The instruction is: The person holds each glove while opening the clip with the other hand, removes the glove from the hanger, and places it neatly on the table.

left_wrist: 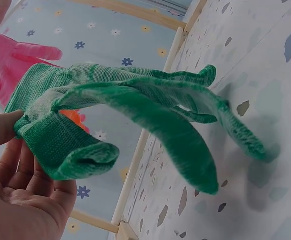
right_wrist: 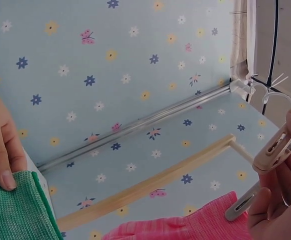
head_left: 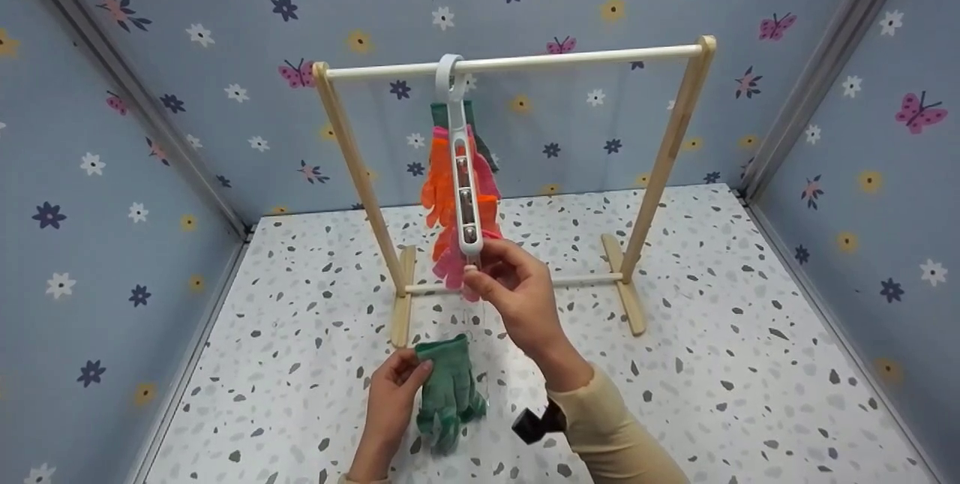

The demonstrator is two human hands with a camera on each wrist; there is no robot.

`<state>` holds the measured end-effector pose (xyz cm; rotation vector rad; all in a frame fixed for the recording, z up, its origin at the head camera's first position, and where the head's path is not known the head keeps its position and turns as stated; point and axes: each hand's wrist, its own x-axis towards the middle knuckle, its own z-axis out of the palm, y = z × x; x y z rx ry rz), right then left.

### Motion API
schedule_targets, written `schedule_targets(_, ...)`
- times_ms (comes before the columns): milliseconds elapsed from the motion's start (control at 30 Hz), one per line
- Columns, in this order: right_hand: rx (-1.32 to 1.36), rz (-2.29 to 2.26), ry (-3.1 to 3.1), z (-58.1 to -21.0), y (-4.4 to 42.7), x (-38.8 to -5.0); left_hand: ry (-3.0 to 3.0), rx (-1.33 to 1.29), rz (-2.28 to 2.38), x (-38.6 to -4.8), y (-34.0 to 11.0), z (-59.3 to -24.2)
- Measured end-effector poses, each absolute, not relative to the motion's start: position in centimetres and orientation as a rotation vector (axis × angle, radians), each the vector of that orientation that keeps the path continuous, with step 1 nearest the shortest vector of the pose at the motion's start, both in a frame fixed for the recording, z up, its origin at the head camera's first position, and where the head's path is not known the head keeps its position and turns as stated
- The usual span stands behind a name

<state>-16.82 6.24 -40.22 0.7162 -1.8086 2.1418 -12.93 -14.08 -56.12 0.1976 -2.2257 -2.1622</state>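
Note:
A white clip hanger (head_left: 458,169) hooks over the rack's top rail, with orange gloves (head_left: 441,184), pink gloves and a green glove hanging from it. My right hand (head_left: 521,300) pinches a clip at the hanger's near end; in the right wrist view that hand (right_wrist: 283,200) holds the clip (right_wrist: 273,152) above a pink glove (right_wrist: 210,220). Below and to the left, my left hand (head_left: 394,394) pinches the cuff of green gloves (head_left: 446,379). The green gloves (left_wrist: 155,105) dangle from the left thumb and fingers in the left wrist view, apart from the hanger.
A wooden rack with a white top rail (head_left: 577,58) stands on the speckled surface (head_left: 720,349), its feet spread to both sides. Flower-patterned panels (head_left: 862,191) enclose the back, left and right. A black object (head_left: 536,424) sits by the right wrist.

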Motion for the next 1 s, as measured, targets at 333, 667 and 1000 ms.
schedule_targets(333, 0.715, 2.151, -1.802, -40.5, 6.3, -17.1, -2.255, 0.235, -2.168, -13.4, -14.0, -56.8)
schedule_targets(667, 0.714, 2.165, -1.798, -40.7, 6.3, -17.2, -2.273, 0.307, -2.136, -13.4, -14.5, -57.2)
schedule_targets(1000, 0.713, 2.162, -1.799, -40.6, 6.2, -17.1, -2.257, 0.456, -2.106, -13.5, -15.0, -57.4)
